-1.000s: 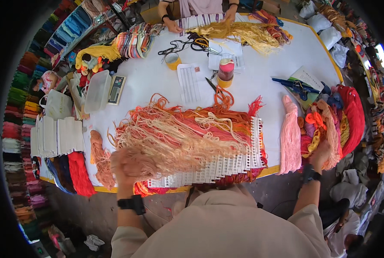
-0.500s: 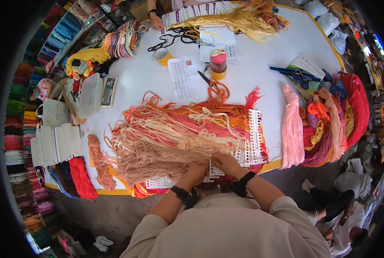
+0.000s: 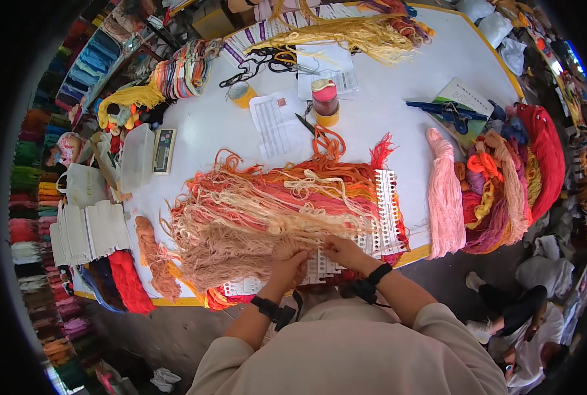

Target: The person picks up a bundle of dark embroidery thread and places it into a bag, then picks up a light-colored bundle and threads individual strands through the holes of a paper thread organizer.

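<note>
A broad heap of thread in cream, pink, orange and red (image 3: 260, 184) spreads over the table's near side, with dusty-brown thread (image 3: 228, 253) along its near edge. White cards with punched holes (image 3: 387, 210) lie under the strands, showing at the right and front. My left hand (image 3: 293, 264) is closed at the end of the brown thread, fingers bent around strands. To its right, my right hand (image 3: 347, 254) is closed over the cards, thumb and fingertips pinched beside pale strands; what sits in the pinch is too small to make out.
Pink skein (image 3: 443, 194) and mixed skeins (image 3: 494, 184) lie right, with a blue clip-like tool (image 3: 461, 117). Beyond the heap are a printed sheet (image 3: 275, 122), a pink-lidded jar (image 3: 325, 99) and yellow thread (image 3: 346, 36). A scale (image 3: 164, 151) and blank card stacks (image 3: 89, 230) stand left.
My left hand has moved slightly down and left, away from my right hand, which stays near its place. A person's hand at the far edge has moved off the cards there.
</note>
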`<state>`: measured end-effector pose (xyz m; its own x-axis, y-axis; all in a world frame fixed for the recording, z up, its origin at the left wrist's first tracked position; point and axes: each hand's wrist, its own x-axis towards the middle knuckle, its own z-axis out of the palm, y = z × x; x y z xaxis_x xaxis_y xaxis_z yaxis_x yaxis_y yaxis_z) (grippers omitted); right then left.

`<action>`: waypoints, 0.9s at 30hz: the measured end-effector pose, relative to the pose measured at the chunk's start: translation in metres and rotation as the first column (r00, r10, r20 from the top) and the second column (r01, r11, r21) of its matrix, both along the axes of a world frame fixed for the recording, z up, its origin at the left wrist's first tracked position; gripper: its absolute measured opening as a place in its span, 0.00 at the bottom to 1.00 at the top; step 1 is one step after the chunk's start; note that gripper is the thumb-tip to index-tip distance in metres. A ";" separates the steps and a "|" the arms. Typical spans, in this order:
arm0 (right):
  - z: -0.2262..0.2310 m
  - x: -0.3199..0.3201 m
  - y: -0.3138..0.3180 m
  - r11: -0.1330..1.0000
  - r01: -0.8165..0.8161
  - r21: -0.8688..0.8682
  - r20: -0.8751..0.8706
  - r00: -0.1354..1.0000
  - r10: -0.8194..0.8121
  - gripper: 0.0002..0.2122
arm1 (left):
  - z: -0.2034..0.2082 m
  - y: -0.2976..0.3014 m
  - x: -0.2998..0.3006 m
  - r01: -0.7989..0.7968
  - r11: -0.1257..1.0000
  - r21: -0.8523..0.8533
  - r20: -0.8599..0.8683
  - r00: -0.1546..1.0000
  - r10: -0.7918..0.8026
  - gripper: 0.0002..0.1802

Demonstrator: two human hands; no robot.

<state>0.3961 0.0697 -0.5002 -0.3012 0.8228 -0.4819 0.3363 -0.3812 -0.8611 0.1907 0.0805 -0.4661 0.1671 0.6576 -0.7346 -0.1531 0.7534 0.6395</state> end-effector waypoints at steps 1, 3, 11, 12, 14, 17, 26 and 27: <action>-0.002 0.000 -0.001 1.000 0.004 0.003 -0.003 1.000 -0.004 0.07 | 0.003 -0.001 -0.001 0.004 1.000 0.003 -0.003 1.000 -0.004 0.05; -0.006 -0.001 -0.002 0.999 0.011 0.039 0.021 1.000 -0.012 0.07 | 0.008 -0.003 -0.004 0.046 0.955 -0.294 0.239 0.971 0.027 0.03; -0.009 -0.004 -0.005 1.000 0.020 -0.021 0.029 0.999 -0.019 0.07 | 0.033 0.008 0.004 0.182 0.913 -0.365 0.430 0.903 -0.008 0.09; -0.006 -0.004 -0.004 0.999 0.007 -0.039 0.044 0.999 -0.005 0.08 | 0.036 0.011 0.006 0.225 0.911 -0.346 0.405 0.912 -0.072 0.12; -0.011 -0.004 -0.005 0.993 0.065 -0.103 -0.077 0.994 -0.074 0.09 | 0.038 0.014 0.019 0.263 0.912 -0.316 0.336 0.930 -0.151 0.13; -0.001 -0.007 0.000 0.963 0.119 -0.242 -0.257 0.949 -0.182 0.12 | 0.017 0.008 0.014 0.337 0.891 -0.304 0.225 0.934 -0.276 0.13; -0.017 -0.006 -0.004 0.959 0.133 -0.249 -0.252 0.947 -0.197 0.10 | -0.022 0.005 -0.011 0.730 0.619 0.288 -0.536 0.659 -0.528 0.14; -0.024 -0.002 -0.006 0.972 0.131 -0.196 -0.100 0.983 -0.152 0.08 | 0.018 0.021 -0.007 0.630 0.771 0.090 -0.421 0.726 -0.544 0.13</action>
